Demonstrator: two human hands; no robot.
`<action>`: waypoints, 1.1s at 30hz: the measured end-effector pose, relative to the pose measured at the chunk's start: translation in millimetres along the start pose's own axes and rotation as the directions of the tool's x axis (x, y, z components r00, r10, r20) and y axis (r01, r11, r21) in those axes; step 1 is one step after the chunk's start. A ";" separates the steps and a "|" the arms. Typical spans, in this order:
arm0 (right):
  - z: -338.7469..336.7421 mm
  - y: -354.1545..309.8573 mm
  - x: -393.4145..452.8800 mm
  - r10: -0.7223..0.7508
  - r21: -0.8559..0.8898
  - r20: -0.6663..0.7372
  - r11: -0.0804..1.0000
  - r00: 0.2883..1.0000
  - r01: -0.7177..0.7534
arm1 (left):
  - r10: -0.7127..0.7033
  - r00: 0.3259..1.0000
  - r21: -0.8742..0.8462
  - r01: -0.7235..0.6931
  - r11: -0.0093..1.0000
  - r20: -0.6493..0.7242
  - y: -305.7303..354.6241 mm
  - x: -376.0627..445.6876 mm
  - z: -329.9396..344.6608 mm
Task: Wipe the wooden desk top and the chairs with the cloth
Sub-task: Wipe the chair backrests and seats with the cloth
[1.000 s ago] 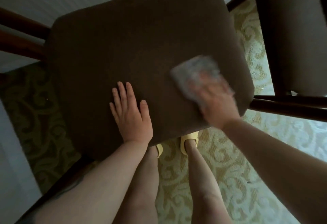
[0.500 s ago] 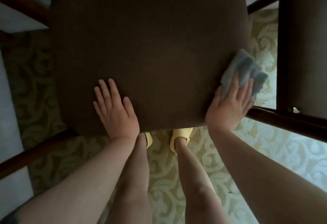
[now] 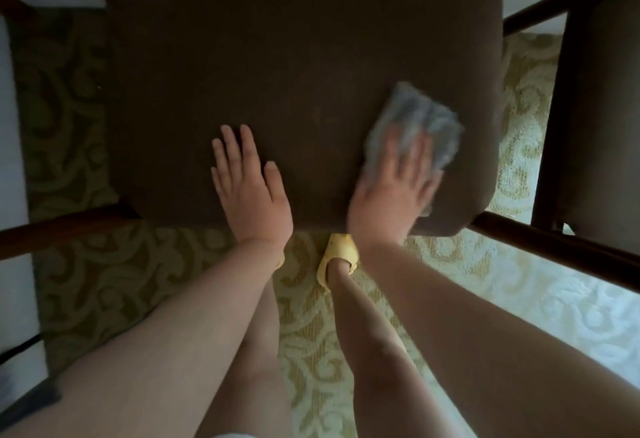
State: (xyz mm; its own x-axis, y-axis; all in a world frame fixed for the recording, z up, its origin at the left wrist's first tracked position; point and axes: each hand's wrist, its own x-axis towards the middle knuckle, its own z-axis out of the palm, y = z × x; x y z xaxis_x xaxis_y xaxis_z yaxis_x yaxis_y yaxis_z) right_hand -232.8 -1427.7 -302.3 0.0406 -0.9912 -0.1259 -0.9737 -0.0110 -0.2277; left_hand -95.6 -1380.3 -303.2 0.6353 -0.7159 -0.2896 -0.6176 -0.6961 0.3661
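Note:
I look straight down on a chair's dark brown padded seat (image 3: 294,67). My left hand (image 3: 251,192) lies flat on the seat's near edge, fingers straight and a little spread. My right hand (image 3: 394,192) presses a grey-blue cloth (image 3: 415,119) flat against the near right corner of the seat, fingers straight on top of it. The cloth and right hand are blurred by motion. The cloth sticks out beyond the fingertips.
Dark wooden chair rails (image 3: 554,247) cross at the right and lower left (image 3: 59,233). A second dark chair (image 3: 599,108) stands at the right. Patterned cream and green carpet (image 3: 467,299) covers the floor. My legs and a yellow slipper (image 3: 337,257) are below the seat's edge.
My right hand has swept the cloth from the seat's right edge back leftward onto the near right corner. The left hand stays flat on the seat.

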 end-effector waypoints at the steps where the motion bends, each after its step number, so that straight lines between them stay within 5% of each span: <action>1: 6.9 -14.6 -14.8 -0.309 -0.034 0.118 0.948 0.944 0.315 | -0.004 1.000 -0.002 0.004 1.000 -0.001 -3.6 1.0 -2.8; 2: 11.3 -22.8 -27.8 -0.624 -0.047 0.263 0.754 0.736 0.656 | -0.023 1.000 -0.002 0.023 1.000 -0.008 -8.6 3.0 -6.3; 3: 10.3 -22.7 -29.2 -0.816 -0.025 0.406 0.440 0.411 0.898 | -0.051 0.998 0.007 0.051 0.999 -0.021 -15.3 5.4 -10.5; 4: 8.6 -15.3 -16.7 -0.862 -0.003 0.488 0.153 0.135 0.988 | -0.073 0.997 0.026 0.074 0.997 -0.032 -23.2 7.9 -15.5; 5: 7.2 -6.1 -0.1 -0.871 0.001 0.491 0.044 0.038 0.999 | -0.082 0.996 0.047 0.083 0.995 -0.038 -32.2 11.0 -19.9; 6: 6.4 3.3 15.5 -0.887 -0.027 0.442 0.138 0.136 0.990 | -0.083 0.996 0.064 0.086 0.994 -0.041 -41.3 14.1 -23.9; 7: 5.6 12.0 28.9 -0.853 -0.056 0.347 0.396 0.390 0.917 | -0.091 0.995 0.074 0.095 0.993 -0.049 -50.8 17.3 -27.6; 8: 3.5 17.7 36.4 -0.689 -0.057 0.232 0.695 0.686 0.717 | -0.109 0.992 0.072 0.114 0.991 -0.065 -60.4 21.3 -31.7; 9: 1.9 14.6 34.2 -0.431 -0.048 0.119 0.897 0.894 0.439 | -0.136 0.987 0.056 0.141 0.988 -0.082 -69.6 25.0 -35.4; 11: 8.1 -21.5 8.6 -0.141 -0.029 0.018 0.989 0.990 0.142 | -0.177 0.978 0.005 0.179 0.984 -0.108 -86.6 31.5 -41.6; 12: 14.5 -44.9 -7.0 -0.216 -0.032 0.056 0.975 0.975 0.218 | -0.192 0.975 -0.029 0.190 0.981 -0.115 -93.8 34.9 -44.5; 13: 21.8 -69.0 -22.7 -0.440 -0.018 0.145 0.894 0.886 0.447 | -0.215 0.970 -0.074 0.207 0.975 -0.116 -100.8 38.6 -47.7; 14: 29.9 -88.7 -35.9 -0.700 0.004 0.280 0.685 0.657 0.728 | -0.240 0.964 -0.130 0.225 0.966 -0.111 -107.0 42.3 -51.7; 15: 33.1 -103.1 -42.4 -0.846 0.057 0.421 0.386 0.328 0.921 | -0.256 0.961 -0.190 0.234 0.953 -0.100 -112.4 45.7 -55.1; 16: 34.4 -111.2 -36.1 -0.855 0.111 0.517 0.103 0.031 0.989 | -0.257 0.962 -0.245 0.229 0.942 -0.087 -115.1 48.0 -58.1; 17: 37.9 -115.2 -20.1 -0.837 0.112 0.536 -0.060 -0.111 0.992 | -0.248 0.966 -0.287 0.217 0.933 -0.073 -116.3 49.1 -60.2; 18: 40.7 -119.1 -4.8 -0.859 0.074 0.506 -0.046 -0.078 0.996 | -0.239 0.969 -0.322 0.207 0.924 -0.060 -117.0 49.7 -61.5; 19: 43.2 -122.4 8.6 -0.896 0.023 0.426 0.145 0.122 0.989 | -0.234 0.970 -0.351 0.200 0.915 -0.057 -117.3 50.7 -61.3; 21: 41.2 -132.7 22.5 -0.648 -0.004 0.197 0.750 0.736 0.661 | -0.255 0.964 -0.396 0.206 0.895 -0.075 -114.3 50.9 -60.5; 22: 39.4 -147.9 16.3 -0.450 0.010 0.140 0.892 0.882 0.453 | -0.277 0.957 -0.428 0.215 0.878 -0.087 -111.7 50.8 -60.7; 23: 40.6 -165.4 4.1 -0.392 -0.007 0.148 0.918 0.908 0.397 | -0.310 0.947 -0.480 0.231 0.846 -0.091 -108.5 51.4 -62.4; 24: 43.9 -180.9 -13.4 -0.493 -0.042 0.226 0.857 0.840 0.514 | -0.357 0.930 -0.552 0.253 0.795 -0.087 -106.4 53.2 -64.7; 27: 44.1 -200.7 -40.0 -0.803 0.113 0.523 0.398 0.286 0.910 | -0.518 0.855 -0.763 0.318 0.563 -0.027 -104.6 60.1 -74.1; 29: 44.2 -190.3 2.1 -0.856 0.132 0.514 0.141 0.054 0.981 | -0.540 0.842 -0.785 0.329 0.525 -0.008 -105.3 62.7 -76.6; 30: 45.3 -183.7 24.4 -0.881 0.117 0.470 0.116 0.048 0.986 | -0.544 0.839 -0.788 0.339 0.513 0.007 -105.4 62.5 -75.5; 31: 45.9 -174.5 43.5 -0.896 0.076 0.403 0.236 0.187 0.969 | -0.554 0.832 -0.791 0.360 0.495 0.032 -103.0 63.0 -75.3; 33: 38.8 -155.5 54.5 -0.664 0.011 0.218 0.735 0.716 0.678 | -0.596 0.799 -0.789 0.418 0.450 0.083 -96.4 64.9 -72.7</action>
State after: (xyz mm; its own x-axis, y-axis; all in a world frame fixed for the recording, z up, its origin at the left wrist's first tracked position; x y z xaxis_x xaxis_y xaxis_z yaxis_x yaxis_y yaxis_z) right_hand -70.5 -1474.9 -311.3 0.7241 -0.6732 -0.1499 -0.6855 -0.6786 -0.2638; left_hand 38.8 -1355.8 -293.0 0.8372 -0.1613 -0.5226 0.3531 -0.5703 0.7417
